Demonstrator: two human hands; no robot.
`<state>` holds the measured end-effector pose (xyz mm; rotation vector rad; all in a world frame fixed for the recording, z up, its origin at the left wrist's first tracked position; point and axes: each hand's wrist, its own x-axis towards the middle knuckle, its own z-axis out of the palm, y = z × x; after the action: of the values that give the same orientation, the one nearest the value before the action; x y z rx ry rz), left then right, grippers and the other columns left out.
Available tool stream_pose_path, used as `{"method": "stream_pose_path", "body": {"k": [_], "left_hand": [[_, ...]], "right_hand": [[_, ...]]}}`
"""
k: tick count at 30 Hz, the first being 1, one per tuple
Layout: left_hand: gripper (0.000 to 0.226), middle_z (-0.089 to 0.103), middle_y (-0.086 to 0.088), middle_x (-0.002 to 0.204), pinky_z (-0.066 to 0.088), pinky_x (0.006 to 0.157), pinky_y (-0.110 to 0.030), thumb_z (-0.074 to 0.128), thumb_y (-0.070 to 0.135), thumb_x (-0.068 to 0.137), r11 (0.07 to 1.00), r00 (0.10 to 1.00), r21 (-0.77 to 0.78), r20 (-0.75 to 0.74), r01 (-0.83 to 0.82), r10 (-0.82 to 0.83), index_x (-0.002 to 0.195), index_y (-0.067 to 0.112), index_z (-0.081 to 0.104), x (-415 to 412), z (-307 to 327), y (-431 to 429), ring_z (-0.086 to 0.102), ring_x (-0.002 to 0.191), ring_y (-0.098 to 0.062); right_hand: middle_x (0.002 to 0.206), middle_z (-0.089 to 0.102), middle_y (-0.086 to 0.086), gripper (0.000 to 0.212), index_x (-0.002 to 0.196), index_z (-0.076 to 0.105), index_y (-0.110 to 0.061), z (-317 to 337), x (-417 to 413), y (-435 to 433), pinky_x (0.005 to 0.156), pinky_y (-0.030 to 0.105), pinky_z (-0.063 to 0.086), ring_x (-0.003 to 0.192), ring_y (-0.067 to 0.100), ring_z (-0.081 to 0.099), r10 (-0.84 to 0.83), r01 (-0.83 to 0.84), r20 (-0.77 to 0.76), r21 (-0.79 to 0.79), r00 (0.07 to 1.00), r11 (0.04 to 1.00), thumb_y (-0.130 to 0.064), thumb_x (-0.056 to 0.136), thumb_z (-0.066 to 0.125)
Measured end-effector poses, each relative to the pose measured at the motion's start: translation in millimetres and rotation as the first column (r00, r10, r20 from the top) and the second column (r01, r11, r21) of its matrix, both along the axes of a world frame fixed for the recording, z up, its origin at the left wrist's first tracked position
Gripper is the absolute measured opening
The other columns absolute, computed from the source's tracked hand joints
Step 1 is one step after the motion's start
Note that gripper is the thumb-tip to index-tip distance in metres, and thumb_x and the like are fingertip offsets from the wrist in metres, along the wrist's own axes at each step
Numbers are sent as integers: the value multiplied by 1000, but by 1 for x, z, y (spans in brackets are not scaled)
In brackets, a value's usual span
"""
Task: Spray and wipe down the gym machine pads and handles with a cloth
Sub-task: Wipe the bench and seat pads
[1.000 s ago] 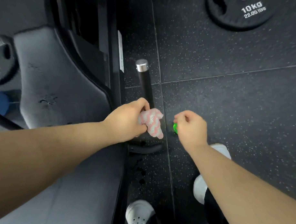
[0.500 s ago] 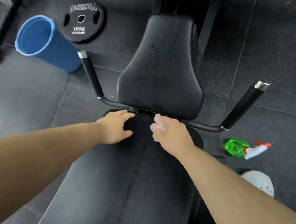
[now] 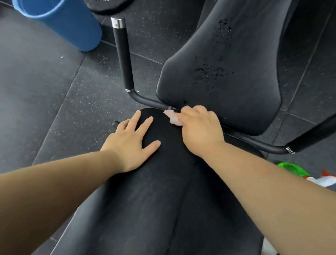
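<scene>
My right hand (image 3: 200,130) is closed on a pink and white cloth (image 3: 172,117), pressing it against the far end of the long black seat pad (image 3: 156,204), close to the metal bar. My left hand (image 3: 132,142) lies flat with fingers spread on the same pad, just left of the cloth. Beyond them stands the black back pad (image 3: 228,71), dotted with spray droplets. A black left handle (image 3: 123,52) with a chrome cap rises from the curved bar (image 3: 149,101). The right handle (image 3: 319,133) slants off at the right edge. A green spray bottle (image 3: 292,169) lies on the floor, partly behind my right forearm.
A blue bucket (image 3: 68,22) stands on the rubber floor at the top left. A black weight plate (image 3: 107,3) lies beside it at the top edge. Dark speckled floor tiles (image 3: 47,84) surround the machine.
The cloth went from my left hand to my right. The view swung from the floor beside the machine onto the seat pad. Both hands now rest on that pad, and the spray bottle lies on the floor.
</scene>
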<state>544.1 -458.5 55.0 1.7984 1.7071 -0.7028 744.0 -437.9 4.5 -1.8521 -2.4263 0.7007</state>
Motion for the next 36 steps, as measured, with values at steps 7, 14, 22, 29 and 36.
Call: {"method": "stream_pose_path", "body": {"k": [7,14,22,29,36], "left_hand": [[77,-13,7,164,32,112,-46,23,73,88,999,1000,27,-24,20,-19,155,42,-2,4,1,-1,7,149,-25],[76,-10,11,164,31,112,-43,28,72,89,997,1000,70,11,-13,12,154,44,2,6,-2,-1,5,150,-22],[76,-10,10,164,33,111,-42,30,72,89,997,1000,74,30,-7,5,154,44,3,4,-2,-1,7,149,-22],[78,-7,8,165,31,113,-42,30,73,86,993,997,114,72,-43,35,154,44,4,-1,-6,-2,6,150,-20],[78,-5,11,165,31,113,-41,34,71,88,991,996,123,84,-51,41,155,41,8,-3,-7,-2,7,149,-19]], "right_hand": [[119,54,-3,35,129,51,-26,25,75,-28,72,34,43,99,23,52,-84,74,-32,-240,996,968,-14,97,43],[124,52,-1,37,133,52,-22,9,-39,35,76,34,40,116,24,42,67,-72,-111,-45,992,996,-11,98,45],[123,40,1,46,139,40,-27,30,30,13,67,32,37,94,20,36,184,-149,135,-238,974,960,-9,97,45],[90,55,-3,9,96,57,-14,41,-49,67,76,35,47,89,19,50,155,-173,-253,-52,955,983,-6,94,53],[101,45,2,43,135,42,-30,36,-60,81,71,37,39,103,23,46,421,-374,72,-344,904,861,-9,97,40]]}}
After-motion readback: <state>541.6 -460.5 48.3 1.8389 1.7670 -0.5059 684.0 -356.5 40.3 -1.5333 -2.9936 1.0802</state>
